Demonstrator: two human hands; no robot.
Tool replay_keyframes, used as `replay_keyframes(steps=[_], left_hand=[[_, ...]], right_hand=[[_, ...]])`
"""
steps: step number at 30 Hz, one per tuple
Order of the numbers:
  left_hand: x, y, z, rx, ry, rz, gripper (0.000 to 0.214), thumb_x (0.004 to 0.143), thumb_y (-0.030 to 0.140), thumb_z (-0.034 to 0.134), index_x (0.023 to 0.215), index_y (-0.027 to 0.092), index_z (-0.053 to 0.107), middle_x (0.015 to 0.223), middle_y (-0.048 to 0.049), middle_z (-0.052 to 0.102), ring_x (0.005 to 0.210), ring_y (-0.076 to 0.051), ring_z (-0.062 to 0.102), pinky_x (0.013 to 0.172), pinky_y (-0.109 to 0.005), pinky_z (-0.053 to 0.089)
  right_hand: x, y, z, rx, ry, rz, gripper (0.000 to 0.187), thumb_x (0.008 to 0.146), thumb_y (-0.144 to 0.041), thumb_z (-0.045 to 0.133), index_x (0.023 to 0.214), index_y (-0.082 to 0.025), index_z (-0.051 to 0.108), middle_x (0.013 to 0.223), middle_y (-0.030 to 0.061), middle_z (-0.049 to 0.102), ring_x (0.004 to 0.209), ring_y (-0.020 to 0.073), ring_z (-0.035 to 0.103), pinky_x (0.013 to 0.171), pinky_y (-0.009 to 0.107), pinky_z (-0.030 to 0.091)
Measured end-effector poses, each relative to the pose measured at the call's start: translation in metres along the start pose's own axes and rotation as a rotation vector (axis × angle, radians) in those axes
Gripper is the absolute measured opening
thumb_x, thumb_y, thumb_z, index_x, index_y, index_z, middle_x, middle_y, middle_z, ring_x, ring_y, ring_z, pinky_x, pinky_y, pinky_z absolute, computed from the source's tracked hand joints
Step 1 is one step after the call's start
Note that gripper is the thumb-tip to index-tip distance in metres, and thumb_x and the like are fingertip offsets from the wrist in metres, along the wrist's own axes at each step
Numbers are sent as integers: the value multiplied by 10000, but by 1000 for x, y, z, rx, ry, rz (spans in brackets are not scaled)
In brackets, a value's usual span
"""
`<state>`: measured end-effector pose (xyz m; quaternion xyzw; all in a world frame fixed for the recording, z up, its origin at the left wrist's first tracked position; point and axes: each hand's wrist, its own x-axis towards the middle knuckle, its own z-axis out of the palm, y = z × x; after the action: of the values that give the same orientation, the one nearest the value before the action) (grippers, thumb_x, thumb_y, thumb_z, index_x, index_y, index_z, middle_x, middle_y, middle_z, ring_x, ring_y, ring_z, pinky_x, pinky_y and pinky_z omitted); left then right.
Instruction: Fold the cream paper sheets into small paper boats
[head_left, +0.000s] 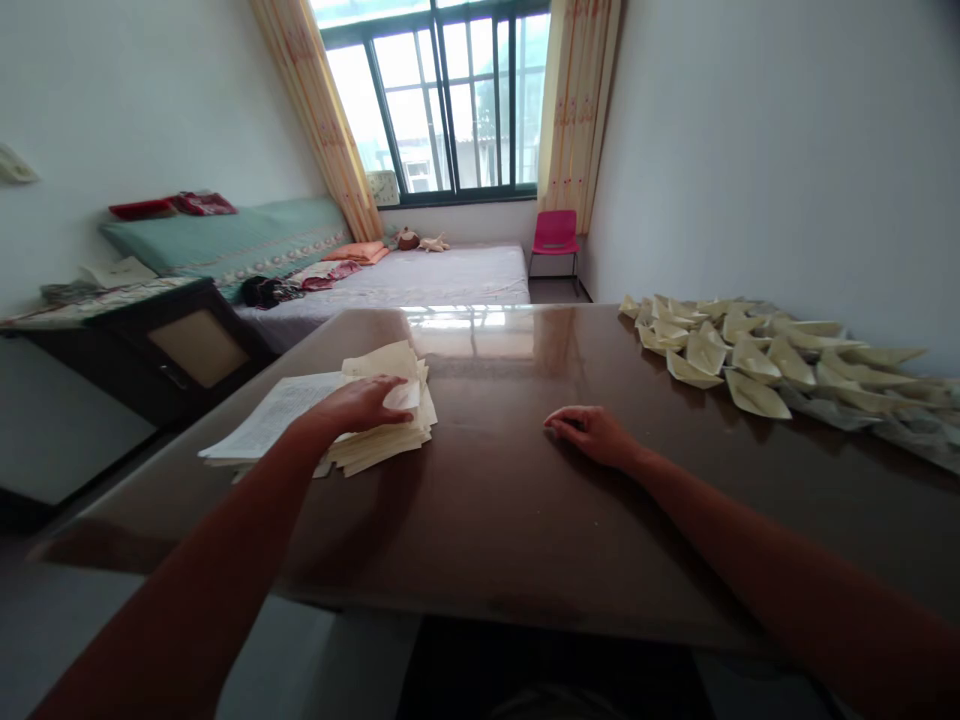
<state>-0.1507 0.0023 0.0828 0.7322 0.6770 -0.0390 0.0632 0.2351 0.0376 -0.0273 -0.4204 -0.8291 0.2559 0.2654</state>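
A stack of cream paper sheets (390, 425) lies on the left part of the brown glossy table (495, 500). My left hand (364, 402) rests on top of the stack, fingertips on the uppermost sheet, whose edge is lifted a little. My right hand (589, 432) lies on the bare tabletop near the middle, fingers loosely curled, holding nothing. Several folded cream paper boats (750, 360) are piled along the table's right side, well clear of both hands.
Printed white sheets (262, 420) lie under and left of the stack at the table's left edge. A dark cabinet (157, 350) stands to the left. Beyond the table are a bed (420, 275), a pink chair (555, 235) and a window.
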Motion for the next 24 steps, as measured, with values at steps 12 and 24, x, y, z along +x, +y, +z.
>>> replay_keyframes(steps=[12, 24], left_hand=[[-13, 129, 38, 211, 291, 385, 278, 932, 202, 370, 1123, 235, 569, 981, -59, 705, 877, -235, 674, 681, -298, 485], [7, 159, 63, -133, 106, 619, 403, 931, 440, 406, 1244, 206, 508, 1104, -87, 669, 1023, -256, 631, 859, -360, 479]], right_hand=[[8, -6, -27, 255, -262, 87, 639, 791, -410, 623, 1364, -179, 462, 1158, 100, 630, 817, 153, 612, 698, 274, 498], [14, -13, -28, -16, -290, -324, 252, 890, -376, 554, 1001, -220, 719, 1041, 58, 702, 982, 188, 579, 939, 343, 422]])
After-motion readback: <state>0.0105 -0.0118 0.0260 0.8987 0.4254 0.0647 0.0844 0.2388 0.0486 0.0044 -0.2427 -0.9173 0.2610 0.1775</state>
